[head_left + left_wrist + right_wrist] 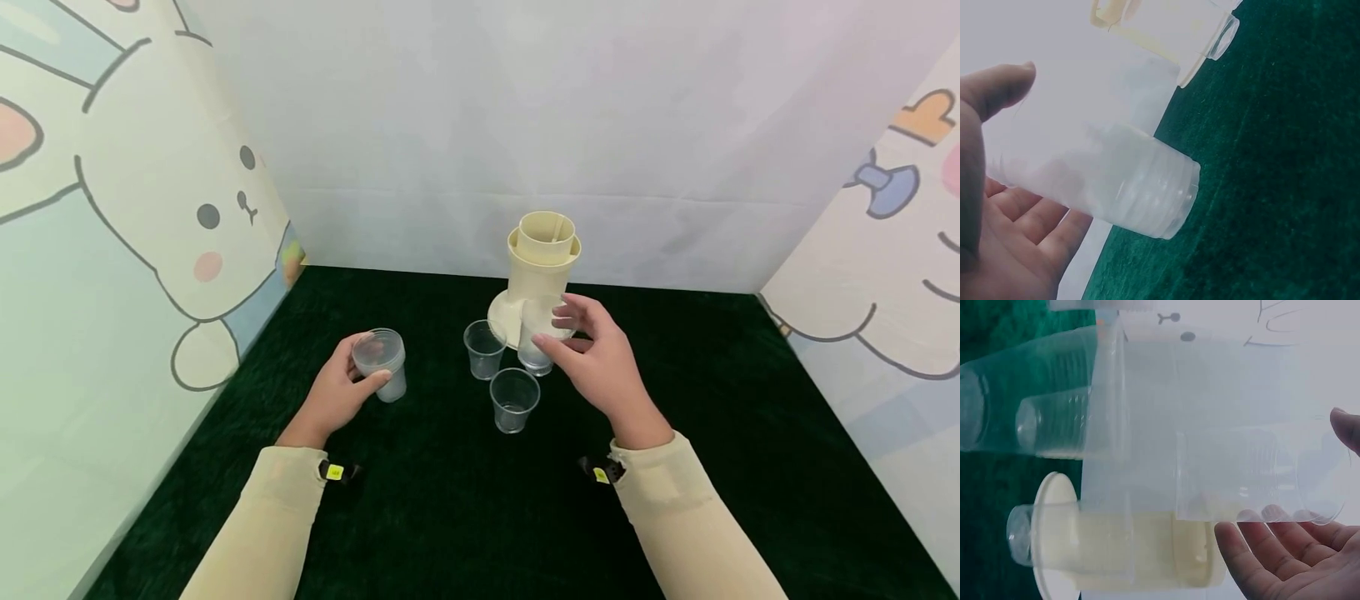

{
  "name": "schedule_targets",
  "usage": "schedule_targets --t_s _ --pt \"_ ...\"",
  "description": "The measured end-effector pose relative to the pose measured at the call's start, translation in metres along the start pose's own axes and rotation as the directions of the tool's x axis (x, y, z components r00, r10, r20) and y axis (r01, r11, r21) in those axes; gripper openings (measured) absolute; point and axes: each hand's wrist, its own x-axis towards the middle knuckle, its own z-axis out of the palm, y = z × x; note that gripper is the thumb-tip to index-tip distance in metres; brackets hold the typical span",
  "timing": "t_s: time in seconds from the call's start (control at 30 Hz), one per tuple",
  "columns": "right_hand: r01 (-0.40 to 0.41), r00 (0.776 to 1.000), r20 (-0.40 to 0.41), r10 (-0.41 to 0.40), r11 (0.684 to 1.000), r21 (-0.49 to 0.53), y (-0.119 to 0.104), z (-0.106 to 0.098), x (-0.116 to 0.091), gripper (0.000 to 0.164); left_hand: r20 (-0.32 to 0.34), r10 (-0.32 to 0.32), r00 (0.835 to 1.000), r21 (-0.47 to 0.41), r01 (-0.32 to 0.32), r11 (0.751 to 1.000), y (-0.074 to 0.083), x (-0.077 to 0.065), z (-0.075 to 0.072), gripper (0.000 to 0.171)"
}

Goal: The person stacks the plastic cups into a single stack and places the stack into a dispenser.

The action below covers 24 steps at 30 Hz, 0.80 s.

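Observation:
On the left in the head view, my left hand grips a nested stack of clear plastic cups, fingers round its far side and thumb at the near side. The ridged lower end of the stack shows in the left wrist view. My right hand holds a clear plastic cup between thumb and fingers. It overlaps a standing clear cup in the head view. Two more clear cups stand close by: one farther left, one nearer the front.
Right behind the cups rises a cream cylinder on a round base, with a narrower cream tube in its top. Dark green cloth covers the table. A plain white backdrop and cartoon-printed side panels enclose it.

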Motion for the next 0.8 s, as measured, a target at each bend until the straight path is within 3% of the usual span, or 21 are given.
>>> schedule_targets --t_s 0.27,0.8 --pt "0.064 0.996 0.057 -0.063 0.998 -0.019 -0.015 0.015 0.006 0.073 -0.007 0.004 1.000 0.001 -0.004 1.000 0.000 0.000 0.002 0.081" --pt "0.109 0.976 0.182 -0.118 0.992 0.059 -0.037 0.061 0.014 0.073 -0.023 -0.006 1.000 0.017 0.007 1.000 -0.001 0.002 0.002 0.082"
